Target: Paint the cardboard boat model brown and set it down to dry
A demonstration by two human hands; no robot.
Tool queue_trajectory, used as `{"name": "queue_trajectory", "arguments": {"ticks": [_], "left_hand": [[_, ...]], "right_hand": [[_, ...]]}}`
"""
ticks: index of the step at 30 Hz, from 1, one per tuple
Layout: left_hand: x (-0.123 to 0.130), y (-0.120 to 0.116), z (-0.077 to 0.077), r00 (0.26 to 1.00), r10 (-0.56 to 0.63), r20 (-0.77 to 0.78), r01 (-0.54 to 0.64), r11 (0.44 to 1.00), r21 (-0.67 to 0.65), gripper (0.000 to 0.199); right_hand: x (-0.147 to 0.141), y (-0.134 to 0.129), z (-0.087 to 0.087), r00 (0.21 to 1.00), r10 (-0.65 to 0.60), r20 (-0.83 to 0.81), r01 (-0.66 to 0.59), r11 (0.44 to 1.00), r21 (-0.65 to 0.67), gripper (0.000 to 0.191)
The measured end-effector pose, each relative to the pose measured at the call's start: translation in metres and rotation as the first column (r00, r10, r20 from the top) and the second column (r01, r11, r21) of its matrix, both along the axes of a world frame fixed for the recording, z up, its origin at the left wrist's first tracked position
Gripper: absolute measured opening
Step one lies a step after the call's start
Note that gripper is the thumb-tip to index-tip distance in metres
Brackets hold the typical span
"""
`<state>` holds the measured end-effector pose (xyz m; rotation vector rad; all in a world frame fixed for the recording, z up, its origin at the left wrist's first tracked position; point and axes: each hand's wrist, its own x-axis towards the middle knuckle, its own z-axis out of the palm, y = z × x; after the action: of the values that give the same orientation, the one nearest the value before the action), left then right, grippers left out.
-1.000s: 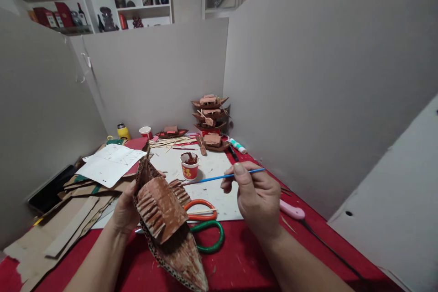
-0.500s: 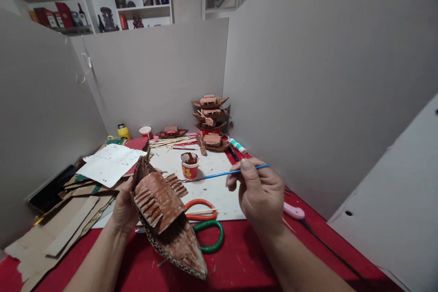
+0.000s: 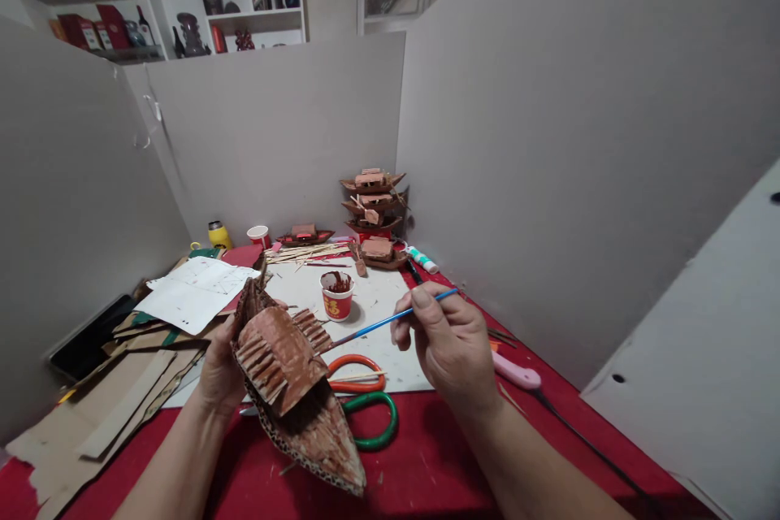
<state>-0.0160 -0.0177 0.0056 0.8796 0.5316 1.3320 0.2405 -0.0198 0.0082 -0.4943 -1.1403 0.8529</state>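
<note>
My left hand (image 3: 223, 370) grips a brown cardboard model boat (image 3: 320, 431) by its far left side, tilted with its pointed end toward me. A curved roof with corrugated strips (image 3: 286, 357) sits across the boat, its brown paint patchy. Between the thumb and fingers of my right hand (image 3: 454, 345) is a thin blue paintbrush (image 3: 381, 323). The brush tip reaches the right edge of the roof and appears to touch it. Just beyond stands a red paper cup (image 3: 337, 305) with brown paint inside its rim.
Scissors with orange and green handles (image 3: 373, 421) lie beside the boat. Cardboard pieces (image 3: 122, 398) and a white sheet (image 3: 196, 292) are stacked at left. Finished-looking model boats (image 3: 373, 203) are piled at the back. A pink-handled tool (image 3: 517, 371) with a cord lies at right. Grey partitions surround the table.
My right hand has moved slightly left and the brush is more steeply slanted, its tip now lower, against the roof's edge. The boat stays in my left hand, nearly still.
</note>
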Motion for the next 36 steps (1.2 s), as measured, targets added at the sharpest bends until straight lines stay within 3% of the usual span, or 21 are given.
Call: {"name": "queue_trajectory", "arguments": {"ticks": [4,10,15,21,24,29,36], "left_hand": [[0.0,0.0,0.002,1.0,0.018,0.012,-0.018,1.0,0.004,0.041],[0.0,-0.001,0.003,1.0,-0.017,0.016,0.017,1.0,-0.014,0.041],[-0.001,-0.001,0.003,0.997,-0.036,0.075,0.038,0.999,-0.027,0.038],[0.001,-0.003,0.003,0.998,-0.017,0.055,0.02,0.999,-0.043,0.04],[0.003,-0.004,0.004,1.0,-0.014,0.027,0.015,0.999,-0.041,0.045],[0.003,0.0,0.003,0.998,0.04,0.046,-0.038,0.998,-0.053,0.046],[-0.001,0.007,-0.002,0.984,0.158,0.077,-0.156,0.987,-0.031,0.043]], "right_hand": [[0.0,-0.001,0.0,0.998,0.047,0.038,-0.047,0.999,-0.008,0.029],[0.0,0.001,0.002,0.999,0.014,0.043,-0.013,1.0,-0.003,0.031],[0.002,0.0,0.002,0.994,0.084,0.066,-0.083,0.996,-0.014,0.032],[0.001,0.0,0.002,0.998,-0.011,0.058,0.011,1.0,0.015,0.03],[-0.001,-0.001,0.003,0.998,0.003,0.058,-0.004,1.0,0.028,0.029],[0.001,-0.001,0.001,0.999,0.037,0.036,-0.038,0.999,0.031,0.027],[-0.002,-0.009,0.003,0.996,-0.06,0.073,0.051,0.993,0.11,0.026]]}}
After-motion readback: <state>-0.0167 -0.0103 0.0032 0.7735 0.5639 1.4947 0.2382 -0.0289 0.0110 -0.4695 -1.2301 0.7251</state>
